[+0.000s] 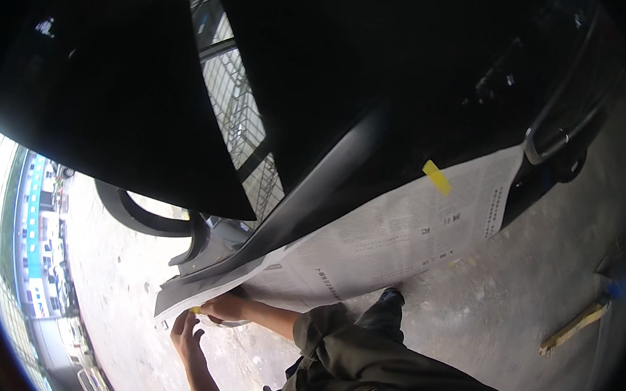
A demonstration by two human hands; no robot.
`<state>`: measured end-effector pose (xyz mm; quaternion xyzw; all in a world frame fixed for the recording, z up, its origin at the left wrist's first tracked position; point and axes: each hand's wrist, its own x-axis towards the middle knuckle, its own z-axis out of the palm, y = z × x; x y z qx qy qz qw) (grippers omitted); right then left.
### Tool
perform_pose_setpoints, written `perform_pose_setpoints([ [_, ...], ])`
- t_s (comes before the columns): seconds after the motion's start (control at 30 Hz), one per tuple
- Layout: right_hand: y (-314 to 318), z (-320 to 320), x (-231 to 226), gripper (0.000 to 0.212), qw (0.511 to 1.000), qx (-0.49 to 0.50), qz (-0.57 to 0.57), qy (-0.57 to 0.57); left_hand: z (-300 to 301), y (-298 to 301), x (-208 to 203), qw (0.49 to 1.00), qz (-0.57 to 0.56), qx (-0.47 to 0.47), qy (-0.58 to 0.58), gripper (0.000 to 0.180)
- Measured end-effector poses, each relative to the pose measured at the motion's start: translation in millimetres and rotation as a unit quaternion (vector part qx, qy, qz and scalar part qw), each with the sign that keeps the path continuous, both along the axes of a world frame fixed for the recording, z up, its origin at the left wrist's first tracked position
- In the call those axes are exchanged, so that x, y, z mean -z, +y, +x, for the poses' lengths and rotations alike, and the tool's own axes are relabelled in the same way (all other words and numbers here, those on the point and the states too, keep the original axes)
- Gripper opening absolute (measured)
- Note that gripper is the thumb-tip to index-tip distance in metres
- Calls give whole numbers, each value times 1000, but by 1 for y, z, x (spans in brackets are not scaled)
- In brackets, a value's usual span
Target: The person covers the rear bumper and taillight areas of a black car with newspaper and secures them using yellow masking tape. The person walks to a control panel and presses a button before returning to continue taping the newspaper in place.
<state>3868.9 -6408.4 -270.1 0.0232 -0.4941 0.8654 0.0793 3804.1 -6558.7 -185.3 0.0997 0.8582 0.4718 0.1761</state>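
Note:
A sheet of newspaper [390, 238] hangs along the lower side of a black car body [324, 57]. One strip of yellow tape [437, 177] fixes its upper edge to the dark panel. At the sheet's left end, a small piece of yellow tape [196, 310] shows between my two hands. My right hand [223, 307] reaches across with curled fingers and pinches the tape near the paper's edge. Just below, my left hand [186, 335] has its fingertips drawn together at the same piece. Part of the right hand's grip is hidden.
A dark curved car part [142, 215] sticks out at the left. Grey concrete floor [465, 318] stretches below the car, with a yellowish wooden strip [575, 326] lying at the right. Parked vehicles [64, 279] and a blue-and-white building [35, 225] stand outside at the far left.

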Motion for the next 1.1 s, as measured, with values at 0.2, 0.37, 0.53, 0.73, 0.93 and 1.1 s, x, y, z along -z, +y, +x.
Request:
perform_pose_setpoints([
  [0.2, -14, -13, 1, 25, 997, -44, 54, -12, -11, -14, 4, 991, -35, -4, 129, 23],
  [0.37, -38, -25, -1, 30, 989, -115, 54, -78, 2, -45, 10, 975, 85, 7, 203, 8],
  [0.53, -65, -28, 6, 30, 980, -45, 184, -63, 6, -77, 8, 974, 169, 2, 152, 8],
  [0.73, -110, -34, -2, 20, 985, 32, 42, -166, -1, -141, 35, 916, 369, -84, 135, 11],
  [0.93, -111, -71, -32, 16, 957, 144, -164, -191, -84, -191, 71, 961, 246, -118, -42, 14],
  [1.1, -109, -101, -38, 13, 929, 193, -222, -224, -138, -165, 116, 956, 278, -90, -18, 20],
])
